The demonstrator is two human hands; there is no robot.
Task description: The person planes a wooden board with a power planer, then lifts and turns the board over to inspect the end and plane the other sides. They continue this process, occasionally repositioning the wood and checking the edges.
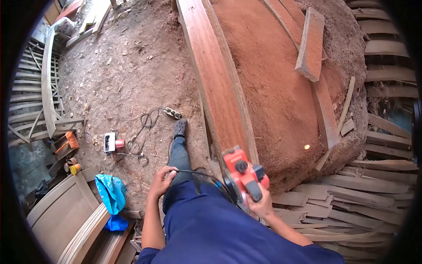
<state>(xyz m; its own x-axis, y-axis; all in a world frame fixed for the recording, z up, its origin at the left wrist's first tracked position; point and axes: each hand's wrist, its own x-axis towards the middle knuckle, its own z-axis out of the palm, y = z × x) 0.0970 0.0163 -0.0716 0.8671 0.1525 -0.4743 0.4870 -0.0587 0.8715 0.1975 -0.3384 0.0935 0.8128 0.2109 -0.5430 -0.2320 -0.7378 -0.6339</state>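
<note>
My right hand (262,205) is wrapped round the rear handle of a red and black electric planer (236,162). The planer's front overlaps the near end of a long reddish wooden plank (214,72). My left hand (162,181) is closed on the planer's black power cord (193,172), left of the tool and over my leg. The cord runs from those fingers across to the planer's back. Behind the planer body, its sole is largely hidden.
Reddish sawdust heaps to the right, with a thick wooden block (310,46) on it. On the floor lie a power strip (173,113) and another red power tool (112,143) with tangled cord. Stacked boards (351,189) line the right. A blue plastic bag (110,193) hangs over boards at left.
</note>
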